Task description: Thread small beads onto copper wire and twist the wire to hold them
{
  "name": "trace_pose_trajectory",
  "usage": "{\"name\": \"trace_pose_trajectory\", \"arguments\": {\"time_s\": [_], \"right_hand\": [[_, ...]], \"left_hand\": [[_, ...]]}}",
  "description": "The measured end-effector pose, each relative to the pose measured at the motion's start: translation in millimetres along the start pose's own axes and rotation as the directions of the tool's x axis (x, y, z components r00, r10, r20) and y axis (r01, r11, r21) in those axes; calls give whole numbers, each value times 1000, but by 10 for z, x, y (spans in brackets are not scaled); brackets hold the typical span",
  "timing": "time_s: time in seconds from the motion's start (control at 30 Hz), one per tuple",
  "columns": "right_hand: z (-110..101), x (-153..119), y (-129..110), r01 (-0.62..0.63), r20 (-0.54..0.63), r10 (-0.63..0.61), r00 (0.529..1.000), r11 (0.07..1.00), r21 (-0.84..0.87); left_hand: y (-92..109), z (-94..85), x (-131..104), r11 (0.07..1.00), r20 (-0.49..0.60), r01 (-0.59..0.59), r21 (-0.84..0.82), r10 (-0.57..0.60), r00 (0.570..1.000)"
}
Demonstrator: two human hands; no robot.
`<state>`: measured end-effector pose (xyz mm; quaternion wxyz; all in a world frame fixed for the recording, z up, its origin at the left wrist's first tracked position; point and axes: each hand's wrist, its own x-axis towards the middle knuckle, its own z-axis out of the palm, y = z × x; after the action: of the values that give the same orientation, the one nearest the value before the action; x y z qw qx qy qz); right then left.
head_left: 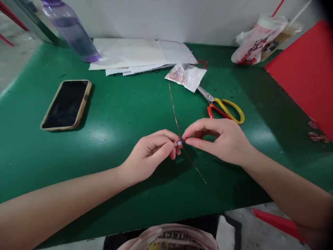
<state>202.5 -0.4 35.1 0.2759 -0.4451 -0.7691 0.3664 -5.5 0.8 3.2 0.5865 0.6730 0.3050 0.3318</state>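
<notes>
Small pale beads [179, 143], one bluish and one pinkish, sit between the thumb and fingers of my left hand [152, 152], which is closed on them. A thin copper wire [174, 113] runs through this spot, one end rising toward the back and the other slanting down to the front right. Just right of the beads, my right hand [215, 139] brings its thumb and index fingertips close together. Whatever lies between those tips is too small to make out. Scissors with yellow and red handles [226, 107] lie behind my right hand, partly covered by it.
On the green table [117, 100] lie a phone [66, 104], papers [130, 52] and a small bag of beads [186, 75]. A purple water bottle [73, 31] stands at the back left. Bagged drinks [257, 41] and a red panel [307, 73] occupy the right.
</notes>
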Motion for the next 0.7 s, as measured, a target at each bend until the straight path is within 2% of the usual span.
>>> {"name": "trace_pose_trajectory", "arguments": {"time_s": [0.03, 0.1, 0.17, 0.4, 0.7], "right_hand": [[15, -10, 9, 92, -49, -96, 994, 993, -77], [40, -27, 29, 251, -75, -272, 959, 943, -220], [58, -37, 48, 334, -73, -370, 926, 895, -296], [103, -36, 71, 342, -104, -390, 915, 887, -311], [79, -26, 29, 332, -84, -359, 930, 914, -233]], "left_hand": [[1, -1, 3, 1000, -15, 5, -4, -5, 1000], [7, -1, 6, 1000, -41, 13, 1, -13, 999], [16, -1, 6, 1000, -57, 12, 20, -11, 998], [27, 11, -4, 997, -76, 13, 79, -7, 997], [38, 29, -25, 995, -78, -27, 93, 34, 996]]}}
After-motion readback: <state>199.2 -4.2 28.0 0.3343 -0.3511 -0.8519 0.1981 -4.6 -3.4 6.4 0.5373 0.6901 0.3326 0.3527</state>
